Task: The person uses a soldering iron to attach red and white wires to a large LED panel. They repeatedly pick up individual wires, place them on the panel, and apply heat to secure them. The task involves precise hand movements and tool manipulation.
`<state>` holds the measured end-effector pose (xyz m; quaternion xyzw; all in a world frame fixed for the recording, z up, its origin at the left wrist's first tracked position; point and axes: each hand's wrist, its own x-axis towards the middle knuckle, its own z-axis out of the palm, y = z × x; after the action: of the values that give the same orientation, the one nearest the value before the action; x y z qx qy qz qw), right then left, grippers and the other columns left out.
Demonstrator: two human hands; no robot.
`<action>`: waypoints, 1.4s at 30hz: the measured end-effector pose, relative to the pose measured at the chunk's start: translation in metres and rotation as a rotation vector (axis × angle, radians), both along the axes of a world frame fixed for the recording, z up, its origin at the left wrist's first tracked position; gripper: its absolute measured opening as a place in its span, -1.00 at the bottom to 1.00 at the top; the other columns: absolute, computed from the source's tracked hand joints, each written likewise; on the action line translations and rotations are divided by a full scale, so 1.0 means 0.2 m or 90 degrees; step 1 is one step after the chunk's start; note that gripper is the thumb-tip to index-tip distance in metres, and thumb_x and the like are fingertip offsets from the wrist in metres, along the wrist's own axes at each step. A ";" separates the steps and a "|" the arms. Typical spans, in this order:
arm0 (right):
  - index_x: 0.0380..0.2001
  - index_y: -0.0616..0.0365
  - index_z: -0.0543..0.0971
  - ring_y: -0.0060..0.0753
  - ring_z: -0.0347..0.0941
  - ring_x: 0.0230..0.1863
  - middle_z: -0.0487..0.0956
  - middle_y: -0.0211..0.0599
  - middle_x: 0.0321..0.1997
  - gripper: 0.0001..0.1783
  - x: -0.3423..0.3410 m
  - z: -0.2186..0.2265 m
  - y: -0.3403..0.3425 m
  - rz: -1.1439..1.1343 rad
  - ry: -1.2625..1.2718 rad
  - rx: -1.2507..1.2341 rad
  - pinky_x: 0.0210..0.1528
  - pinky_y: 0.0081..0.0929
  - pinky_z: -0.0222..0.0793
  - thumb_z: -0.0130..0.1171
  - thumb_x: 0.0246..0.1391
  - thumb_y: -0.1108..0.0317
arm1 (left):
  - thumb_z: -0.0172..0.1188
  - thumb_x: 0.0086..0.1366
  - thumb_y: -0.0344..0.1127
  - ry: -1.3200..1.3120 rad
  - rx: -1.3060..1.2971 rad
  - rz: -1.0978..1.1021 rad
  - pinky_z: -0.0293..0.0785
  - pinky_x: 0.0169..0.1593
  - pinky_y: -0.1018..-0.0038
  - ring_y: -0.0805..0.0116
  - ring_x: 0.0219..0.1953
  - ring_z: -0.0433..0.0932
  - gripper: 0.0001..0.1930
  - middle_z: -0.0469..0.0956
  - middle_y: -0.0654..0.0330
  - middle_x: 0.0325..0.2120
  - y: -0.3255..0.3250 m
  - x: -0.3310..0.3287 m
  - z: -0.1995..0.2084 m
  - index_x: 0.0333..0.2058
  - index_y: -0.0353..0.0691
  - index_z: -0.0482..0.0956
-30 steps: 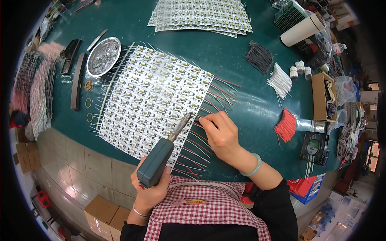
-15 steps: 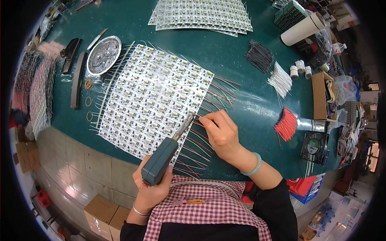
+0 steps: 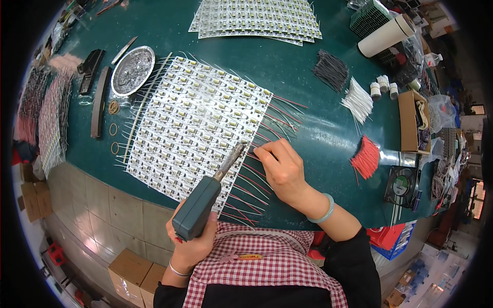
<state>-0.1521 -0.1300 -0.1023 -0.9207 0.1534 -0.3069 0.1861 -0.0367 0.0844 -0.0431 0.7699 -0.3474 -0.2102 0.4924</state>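
My left hand is wrapped around the dark green body of a soldering gun. Its metal tip points up and to the right, over the right edge of a white circuit board panel covered with rows of small yellowish components. At that same edge my right hand pinches a thin wire, its fingertips a short way right of the tip; the wire's colour is hard to make out there. Red and white wires stick out along the panel's right side, and pale ones along its left side.
A foil-lined dish and rubber bands lie left of the panel. More panels are stacked at the back. Black, white and red wire bundles lie right, near a small fan and a cardboard box.
The soldering gun has shifted slightly left, its tip drawing away from the right fingertips and over the panel's edge. My right hand stays almost still.
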 end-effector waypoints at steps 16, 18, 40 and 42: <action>-0.33 0.24 0.60 -0.28 0.43 -0.41 0.51 -0.29 -0.41 -0.73 -0.01 0.05 0.07 0.007 -0.034 0.007 -0.42 -0.40 0.38 0.27 -0.23 0.62 | 0.32 0.04 -0.61 0.023 -0.003 0.024 0.46 -0.39 0.53 0.40 -0.47 0.55 -0.78 0.58 0.10 -0.42 0.06 -0.02 0.00 -0.28 -0.46 0.60; -0.34 0.21 0.58 -0.31 0.44 -0.38 0.49 -0.32 -0.40 -0.75 -0.01 0.03 0.08 0.004 -0.017 0.006 -0.39 -0.42 0.39 0.23 -0.21 0.56 | 0.31 0.04 -0.61 0.011 0.000 0.012 0.46 -0.39 0.53 0.40 -0.47 0.55 -0.79 0.57 0.10 -0.42 0.06 -0.02 0.01 -0.29 -0.45 0.60; -0.32 0.19 0.58 -0.33 0.43 -0.38 0.46 -0.33 -0.40 -0.76 -0.01 0.01 0.08 0.011 0.009 -0.016 -0.40 -0.43 0.38 0.22 -0.18 0.54 | 0.31 0.05 -0.60 -0.005 0.041 -0.020 0.41 -0.45 0.53 0.43 -0.51 0.52 -0.83 0.55 0.14 -0.44 0.10 -0.03 -0.01 -0.32 -0.41 0.61; -0.32 0.19 0.58 -0.33 0.43 -0.38 0.46 -0.33 -0.40 -0.76 -0.01 0.01 0.09 0.009 0.008 -0.018 -0.40 -0.43 0.38 0.22 -0.19 0.53 | 0.31 0.05 -0.59 0.004 0.051 -0.015 0.43 -0.44 0.53 0.42 -0.49 0.54 -0.83 0.56 0.13 -0.43 0.10 -0.02 0.00 -0.31 -0.42 0.62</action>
<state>-0.1547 -0.1130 -0.0997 -0.9262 0.1438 -0.3019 0.1742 -0.0416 0.1053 -0.0425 0.7842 -0.3459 -0.2322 0.4599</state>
